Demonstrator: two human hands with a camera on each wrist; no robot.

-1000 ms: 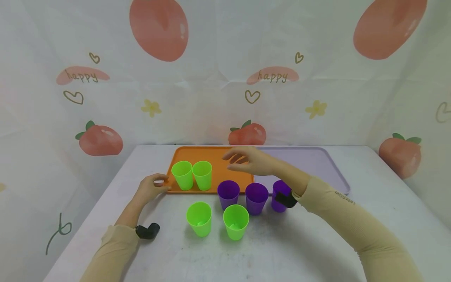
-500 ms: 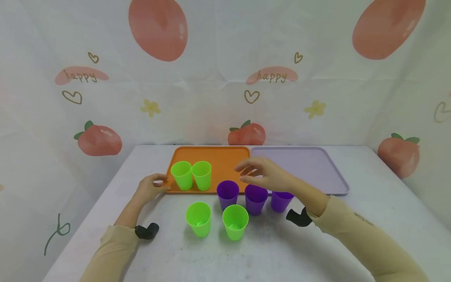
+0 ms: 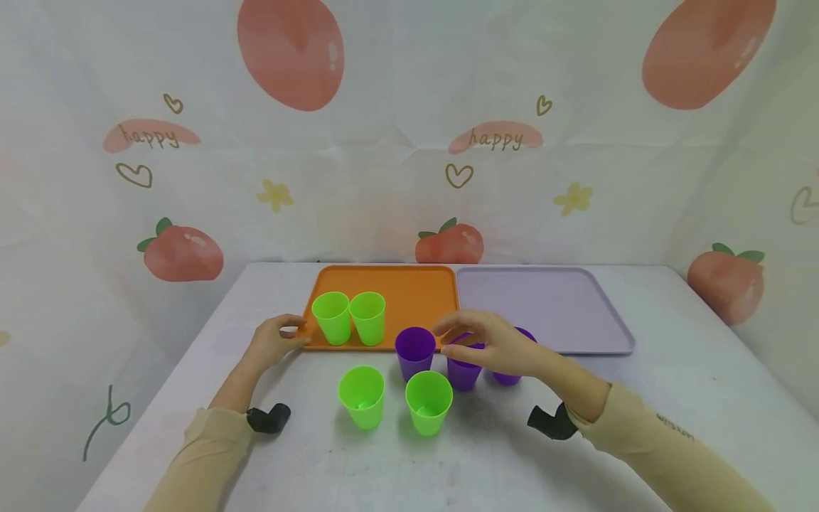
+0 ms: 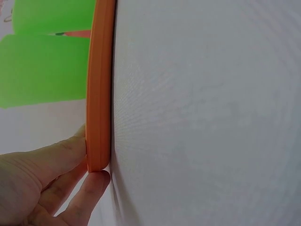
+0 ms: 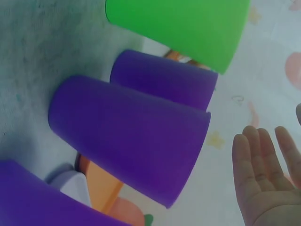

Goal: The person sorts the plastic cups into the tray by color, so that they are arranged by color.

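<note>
My left hand (image 3: pixel 274 343) holds the front left corner of an orange tray (image 3: pixel 416 299); in the left wrist view, its thumb and fingertips touch the tray rim (image 4: pixel 99 94). Two bright green cups (image 3: pixel 331 318) (image 3: pixel 367 320) stand upright on that tray's left part. Over the middle purple cup (image 3: pixel 463 375) hovers my right hand (image 3: pixel 495 345), fingers spread and holding nothing. A second purple cup (image 3: pixel 414 352) stands to its left, while a third purple cup (image 3: pixel 507 379) is partly hidden behind the hand. The right wrist view shows the fingers (image 5: pixel 256 160) apart from the cups.
Two more green cups (image 3: pixel 361 398) (image 3: pixel 429 404) stand nearer on the white table (image 3: pixel 358 476). To the right of the orange tray lies a pale lilac tray (image 3: pixel 544 306). A fruit-printed cloth (image 3: pixel 358 163) hangs behind the table.
From above the orange tray, my right hand has come nearer and lower, moving rightward over the purple cups. My left hand and the cups stay where they were.
</note>
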